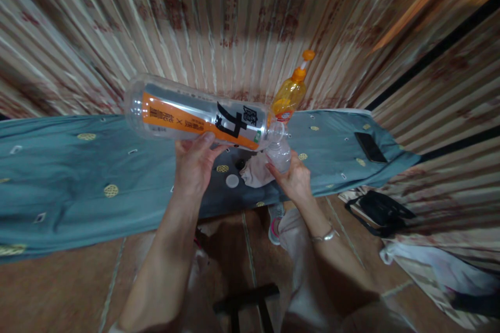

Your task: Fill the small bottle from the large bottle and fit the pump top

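- The left hand is curled under the big bottle, thumb up on its side, and holds it up in the air over the table.
- The big bottle lies almost flat, its mouth tipped a bit down to the right, so that what is inside can run out that way. It looks nearly empty.
- The right hand is wrapped part way round a small clear bottle, right under the big bottle's mouth, I think to catch the pour. It stays low, near the middle of the table's near edge.
- A white lid lies flat on the table by the near edge, between the two hands. It is off, so a mouth can stay open.
- A pale cloth lies bunched just beside the right hand, touching the small bottle or close to it; I cannot tell which.
- An orange bottle stands at the far edge, behind the big bottle's mouth, with its cap flipped open.
- A dark phone lies flat near the right end, well apart from the hands.
- Count: three bottles, one lid, one cloth, one phone, two hands.
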`<state>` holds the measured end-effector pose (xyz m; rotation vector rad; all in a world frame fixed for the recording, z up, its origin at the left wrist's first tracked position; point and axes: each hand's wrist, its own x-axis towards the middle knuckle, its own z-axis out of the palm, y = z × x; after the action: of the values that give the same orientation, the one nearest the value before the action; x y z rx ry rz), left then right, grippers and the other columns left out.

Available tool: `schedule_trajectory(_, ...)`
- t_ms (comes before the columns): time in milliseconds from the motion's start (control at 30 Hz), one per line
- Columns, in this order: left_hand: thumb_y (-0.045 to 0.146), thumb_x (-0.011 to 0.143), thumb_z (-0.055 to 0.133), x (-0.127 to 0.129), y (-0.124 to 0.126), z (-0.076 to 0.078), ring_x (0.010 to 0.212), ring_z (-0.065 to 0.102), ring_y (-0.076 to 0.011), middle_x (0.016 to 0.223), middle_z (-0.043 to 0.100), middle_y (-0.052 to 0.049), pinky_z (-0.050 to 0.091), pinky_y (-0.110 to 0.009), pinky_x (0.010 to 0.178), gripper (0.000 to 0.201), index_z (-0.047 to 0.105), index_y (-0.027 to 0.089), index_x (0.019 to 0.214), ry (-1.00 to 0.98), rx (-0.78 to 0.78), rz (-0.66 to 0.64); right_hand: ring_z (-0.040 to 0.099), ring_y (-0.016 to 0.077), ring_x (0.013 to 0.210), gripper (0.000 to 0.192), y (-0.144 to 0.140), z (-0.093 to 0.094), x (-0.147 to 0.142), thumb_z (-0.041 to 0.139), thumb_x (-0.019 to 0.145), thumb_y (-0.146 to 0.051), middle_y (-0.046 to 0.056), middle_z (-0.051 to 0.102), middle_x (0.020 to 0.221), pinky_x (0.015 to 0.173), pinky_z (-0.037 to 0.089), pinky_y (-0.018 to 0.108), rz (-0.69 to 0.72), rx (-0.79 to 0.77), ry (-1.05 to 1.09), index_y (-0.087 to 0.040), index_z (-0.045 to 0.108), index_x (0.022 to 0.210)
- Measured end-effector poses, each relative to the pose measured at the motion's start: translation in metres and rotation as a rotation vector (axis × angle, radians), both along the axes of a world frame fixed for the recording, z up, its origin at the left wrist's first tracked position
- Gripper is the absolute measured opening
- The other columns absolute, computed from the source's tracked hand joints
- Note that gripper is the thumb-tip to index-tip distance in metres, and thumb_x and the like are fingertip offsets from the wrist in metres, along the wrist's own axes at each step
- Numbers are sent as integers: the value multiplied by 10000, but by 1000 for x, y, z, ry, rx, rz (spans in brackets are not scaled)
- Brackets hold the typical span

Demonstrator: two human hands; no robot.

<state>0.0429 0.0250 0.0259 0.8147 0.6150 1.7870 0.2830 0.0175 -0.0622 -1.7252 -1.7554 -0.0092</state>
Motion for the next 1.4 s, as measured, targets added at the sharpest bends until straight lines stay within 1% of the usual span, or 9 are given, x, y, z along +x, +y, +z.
schedule_trajectory(167, 330, 585, 943, 0, 0, 0, 850, 737, -267, 834, 749, 3, 662, -420, 713, 360, 636, 269, 763, 32, -21, 15, 736, 319, 954, 790, 0, 0, 0, 514, 872, -792, 182, 767, 1030, 790, 559, 390, 0, 9, 0, -125, 576, 1290)
schedule_trajectory(267, 341, 588, 938, -1, 0, 0, 860, 737, -272, 844, 751, 0, 662, -422, 711, 352, 638, 271, 756, 43, -24, 17, 735, 315, 951, 771, 0, 1, 0, 525, 875, -779, 179, 767, 1025, 788, 559, 388, 2, -5, 5, -131, 575, 1290)
schedule_trajectory(433, 327, 600, 931, -1, 0, -1, 836, 732, -267, 841, 750, -1, 663, -434, 717, 329, 650, 273, 762, 39, -25, 9, 731, 317, 949, 808, 0, 1, 0, 516, 870, -795, 196, 761, 1039, 786, 556, 398, 7, -4, 9, -115, 564, 1303)
schedule_trajectory(667, 321, 629, 910, -2, 1, -3, 907, 738, -295, 850, 743, -4, 658, -461, 738, 318, 667, 292, 833, 57, -18, 18, 728, 320, 951, 768, 0, -1, 1, 548, 879, -755, 195, 757, 1048, 792, 559, 405, 5, 7, 3, -119, 565, 1308)
schedule_trajectory(800, 335, 611, 922, -1, 0, -2, 869, 737, -283, 856, 754, -5, 664, -452, 735, 325, 674, 289, 816, 54, -30, 22, 731, 323, 958, 795, 0, -1, 1, 530, 871, -786, 186, 760, 1045, 795, 560, 403, 5, -1, 3, -125, 565, 1310)
schedule_trajectory(900, 325, 620, 920, -1, 0, -1, 889, 739, -282, 848, 748, -4, 663, -448, 752, 321, 676, 289, 825, 50, -12, 5, 731, 327, 955, 803, 0, -1, 1, 519, 872, -792, 193, 761, 1039, 793, 561, 406, 9, -2, 2, -118, 564, 1305)
schedule_trajectory(1033, 324, 631, 917, -1, 0, 0, 869, 739, -268, 836, 745, 0, 660, -415, 715, 307, 667, 282, 804, 59, -11, 10, 731, 332, 960, 831, 0, 0, 0, 509, 868, -800, 208, 758, 1048, 801, 562, 413, 1, -11, 0, -100, 554, 1313)
schedule_trajectory(1267, 306, 651, 916, -1, 0, 0, 865, 740, -275, 819, 735, -9, 657, -444, 738, 306, 688, 256, 850, 48, 11, -11, 735, 334, 973, 820, 0, 1, -1, 514, 870, -791, 216, 758, 1065, 806, 567, 414, -6, -24, 0, -102, 555, 1312)
schedule_trajectory(1400, 279, 647, 925, -1, 0, 0, 795, 738, -228, 818, 741, 13, 655, -405, 718, 318, 658, 230, 812, 16, 38, -31, 737, 333, 954, 816, 0, 0, -1, 504, 872, -795, 206, 765, 1037, 791, 568, 414, -9, -7, -7, -106, 566, 1303)
